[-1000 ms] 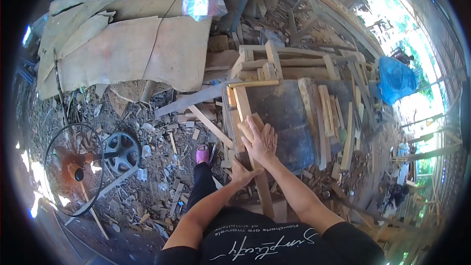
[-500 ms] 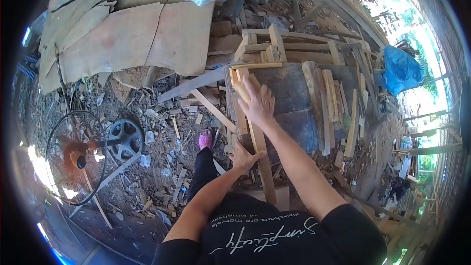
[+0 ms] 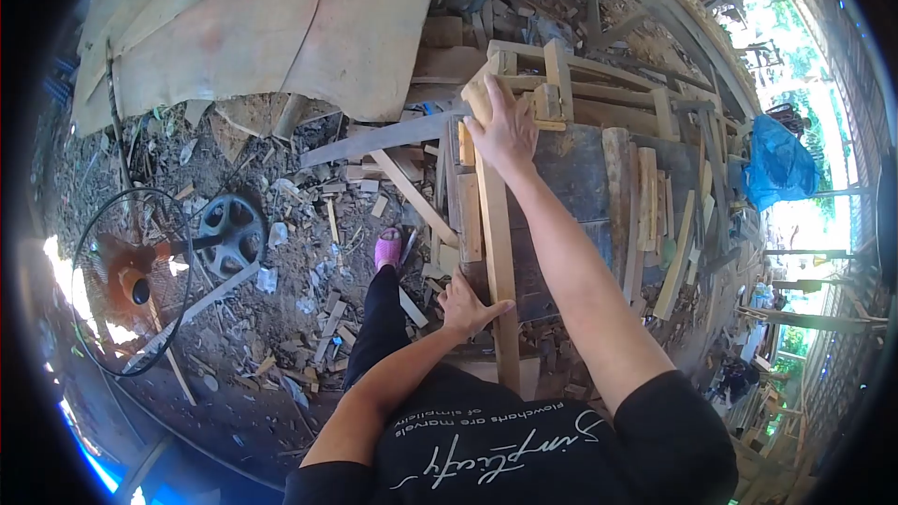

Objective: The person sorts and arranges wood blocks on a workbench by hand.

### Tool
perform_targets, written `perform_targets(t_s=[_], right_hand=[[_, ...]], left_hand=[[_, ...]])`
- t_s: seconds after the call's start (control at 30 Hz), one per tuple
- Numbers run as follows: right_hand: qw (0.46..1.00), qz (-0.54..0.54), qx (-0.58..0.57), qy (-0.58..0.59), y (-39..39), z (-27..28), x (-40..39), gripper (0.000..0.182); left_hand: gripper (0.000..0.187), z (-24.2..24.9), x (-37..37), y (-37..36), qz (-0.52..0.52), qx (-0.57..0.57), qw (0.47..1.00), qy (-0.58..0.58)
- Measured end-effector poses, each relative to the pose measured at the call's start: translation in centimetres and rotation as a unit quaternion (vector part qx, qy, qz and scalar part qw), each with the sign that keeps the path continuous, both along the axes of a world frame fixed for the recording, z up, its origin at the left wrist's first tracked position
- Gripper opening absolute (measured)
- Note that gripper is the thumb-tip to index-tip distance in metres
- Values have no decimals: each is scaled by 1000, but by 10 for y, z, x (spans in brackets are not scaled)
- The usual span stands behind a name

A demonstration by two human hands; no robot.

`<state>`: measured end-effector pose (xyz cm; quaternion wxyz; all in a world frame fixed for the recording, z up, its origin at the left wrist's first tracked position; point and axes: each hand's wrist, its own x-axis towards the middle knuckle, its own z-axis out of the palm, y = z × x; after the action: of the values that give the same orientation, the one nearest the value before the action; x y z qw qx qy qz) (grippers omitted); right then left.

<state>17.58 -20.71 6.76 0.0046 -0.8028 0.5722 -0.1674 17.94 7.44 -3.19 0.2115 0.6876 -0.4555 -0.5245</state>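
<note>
A long pale wooden beam [image 3: 498,252] lies along the near edge of a dark work surface [image 3: 572,168], running toward my body. My right hand [image 3: 505,129] is at its far end, fingers wrapped round a light wooden block [image 3: 484,98]. Lower down, my left hand [image 3: 463,307] rests against the beam, thumb across its top and fingers spread on the side facing the floor. Shorter wood pieces [image 3: 470,215] sit beside the beam, between the two hands.
An orange fan [image 3: 126,266] with a round black base stands at the left. Large thin sheets [image 3: 346,42] lie at the upper left. Wooden strips [image 3: 647,196] and a blue plastic bag [image 3: 778,164] are to the right. Wood scraps litter the ground.
My right hand has moved toward the far end of the beam with the block. My left hand stays on the beam. The whole view has shifted slightly.
</note>
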Motion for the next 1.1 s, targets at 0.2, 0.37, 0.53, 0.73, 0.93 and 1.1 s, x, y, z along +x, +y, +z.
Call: perform_targets(t_s=[0.2, 0.37, 0.53, 0.73, 0.93, 1.1], right_hand=[[995, -53, 82, 36, 66, 8, -27, 84], [996, -22, 64, 59, 209, -1, -93, 86], [991, -21, 104, 78, 168, 6, -73, 84], [999, -41, 14, 15, -5, 8, 0, 81], [996, -56, 60, 18, 55, 9, -31, 85], [997, -21, 62, 40, 192, 2, -96, 85]], left_hand=[[147, 12, 4, -2, -36, 14, 998, -53], [144, 11, 5, -1, -43, 28, 998, -28], [147, 8, 5, -6, -45, 46, 998, -20], [149, 2, 6, -6, -35, 49, 998, 8], [145, 12, 8, -8, -58, 47, 997, -26], [141, 15, 9, -4, -40, 52, 998, 5]])
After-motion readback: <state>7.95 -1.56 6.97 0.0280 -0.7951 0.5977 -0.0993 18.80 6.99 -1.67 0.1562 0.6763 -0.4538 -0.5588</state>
